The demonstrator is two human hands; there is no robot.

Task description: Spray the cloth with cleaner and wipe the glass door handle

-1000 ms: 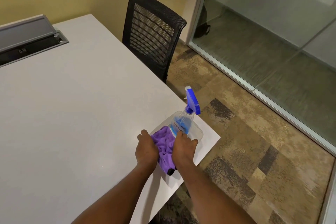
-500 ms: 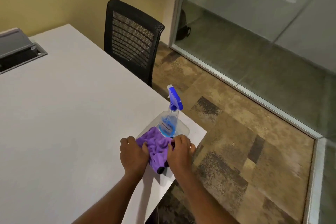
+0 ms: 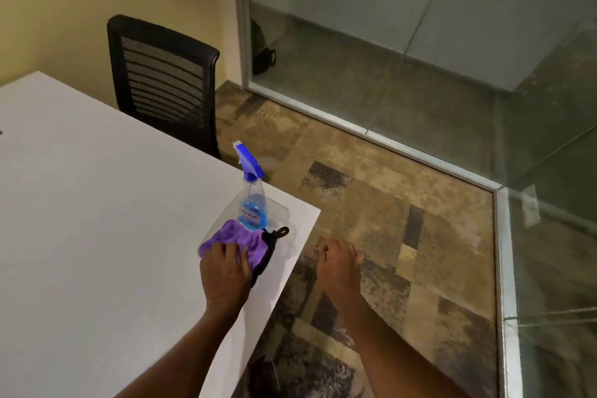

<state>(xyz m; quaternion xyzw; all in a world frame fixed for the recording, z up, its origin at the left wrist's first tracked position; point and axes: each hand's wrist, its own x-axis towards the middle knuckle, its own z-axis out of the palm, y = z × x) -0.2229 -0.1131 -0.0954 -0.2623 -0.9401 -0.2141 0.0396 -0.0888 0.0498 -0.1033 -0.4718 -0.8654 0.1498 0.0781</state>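
Observation:
A purple cloth point(image 3: 240, 237) with a black edge and loop lies in a clear tray point(image 3: 284, 215) at the corner of the white table point(image 3: 97, 220). My left hand point(image 3: 224, 271) presses down on the cloth, fingers curled over it. Just behind the cloth stands a clear spray bottle point(image 3: 253, 203) of blue cleaner with a blue trigger head. My right hand point(image 3: 337, 263) hovers off the table edge above the carpet, fingers loosely curled, holding nothing. No door handle is in view.
A black mesh-back chair point(image 3: 164, 81) stands at the table's far side. Glass walls with metal frames point(image 3: 371, 131) run along the back and right. Patterned carpet point(image 3: 403, 236) covers the floor between the table and the glass.
My right hand has let go of the cloth and moved right, off the table edge. My left hand has stayed on the cloth. The view has turned right and upward.

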